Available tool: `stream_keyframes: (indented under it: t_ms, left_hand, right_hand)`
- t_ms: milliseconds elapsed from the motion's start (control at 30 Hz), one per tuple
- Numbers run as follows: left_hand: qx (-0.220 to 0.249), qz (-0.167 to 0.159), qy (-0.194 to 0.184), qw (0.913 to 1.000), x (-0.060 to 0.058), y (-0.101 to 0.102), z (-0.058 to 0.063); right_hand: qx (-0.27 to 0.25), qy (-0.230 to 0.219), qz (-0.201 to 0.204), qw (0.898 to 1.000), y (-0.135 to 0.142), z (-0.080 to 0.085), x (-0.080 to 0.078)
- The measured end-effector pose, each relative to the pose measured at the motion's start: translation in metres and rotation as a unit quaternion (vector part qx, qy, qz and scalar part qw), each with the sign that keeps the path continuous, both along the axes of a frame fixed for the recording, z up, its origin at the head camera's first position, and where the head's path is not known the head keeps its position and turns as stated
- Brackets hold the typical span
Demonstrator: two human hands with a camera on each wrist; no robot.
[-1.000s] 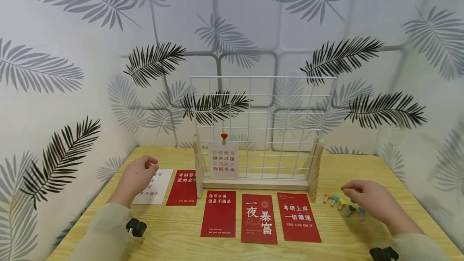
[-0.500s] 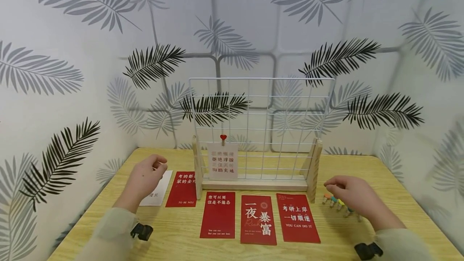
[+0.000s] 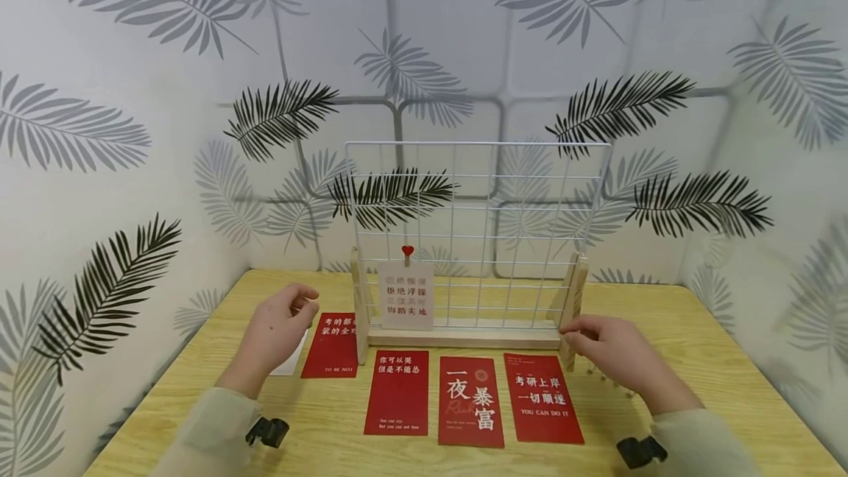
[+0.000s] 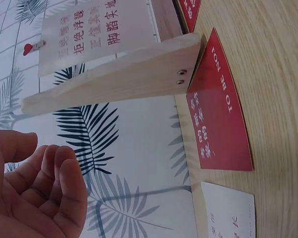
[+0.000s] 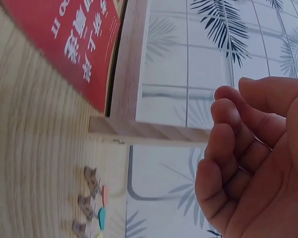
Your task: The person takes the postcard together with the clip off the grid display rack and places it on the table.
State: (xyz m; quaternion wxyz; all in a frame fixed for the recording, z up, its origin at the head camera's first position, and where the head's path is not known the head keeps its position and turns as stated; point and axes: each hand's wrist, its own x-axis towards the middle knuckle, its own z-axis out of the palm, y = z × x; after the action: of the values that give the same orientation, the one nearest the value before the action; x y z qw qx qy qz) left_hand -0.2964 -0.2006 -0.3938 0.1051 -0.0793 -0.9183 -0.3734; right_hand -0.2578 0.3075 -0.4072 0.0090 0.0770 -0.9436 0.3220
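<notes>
A white wire grid rack (image 3: 477,236) stands upright on wooden feet. A white card (image 3: 405,308) hangs at its lower left under a red heart clip (image 3: 407,250). My left hand (image 3: 273,333), fingers loosely bent, hovers left of the rack, partly covering a white card (image 4: 232,213) on the table. My right hand (image 3: 612,348) is in front of the rack's right foot (image 5: 149,131); the right wrist view shows its loosely bent fingers holding nothing. Beneath it lie several small clips (image 5: 91,180) with coloured tops, mostly hidden in the head view.
Red cards lie on the wood-grain table (image 3: 318,425): one (image 3: 331,348) beside the rack's left foot, and a row before it with a left (image 3: 397,396), middle (image 3: 471,403) and right card (image 3: 545,400). Feather-patterned walls (image 3: 450,35) stand behind and at the sides.
Both hands have moved inward. The left went right, over the white card; the right went left past the clips to the rack's right foot. Cards and rack stay as they were.
</notes>
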Motion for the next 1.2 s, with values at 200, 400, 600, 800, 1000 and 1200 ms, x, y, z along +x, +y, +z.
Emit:
stream_keyframes:
  t_ms: [200, 400, 600, 800, 1000, 1200]
  left_hand:
    - [0.013, -0.016, -0.002, 0.9998, 0.003, 0.008, 0.001]
    - [0.022, -0.024, -0.006, 0.9995, 0.006, 0.013, 0.002]
    - [0.022, -0.033, -0.006, 0.9992, 0.008, 0.02, 0.002]
    - [0.022, -0.044, -0.008, 0.9987, 0.01, 0.03, 0.003]
    - [0.023, -0.049, -0.017, 0.9984, 0.012, 0.041, 0.002]
    - [0.042, -0.069, -0.02, 0.9966, 0.011, 0.049, -0.001]
  right_hand:
    - [-0.011, 0.016, 0.014, 1.0, -0.019, 0.003, -0.005]
    - [-0.028, 0.026, 0.034, 0.999, -0.039, 0.006, -0.008]
    - [-0.018, 0.05, 0.046, 0.998, -0.056, 0.009, -0.012]
    - [-0.022, 0.06, 0.053, 0.997, -0.077, 0.014, -0.017]
    - [-0.016, 0.073, 0.069, 0.995, -0.095, 0.018, -0.021]
    - [-0.014, 0.069, 0.079, 0.994, -0.113, 0.02, -0.026]
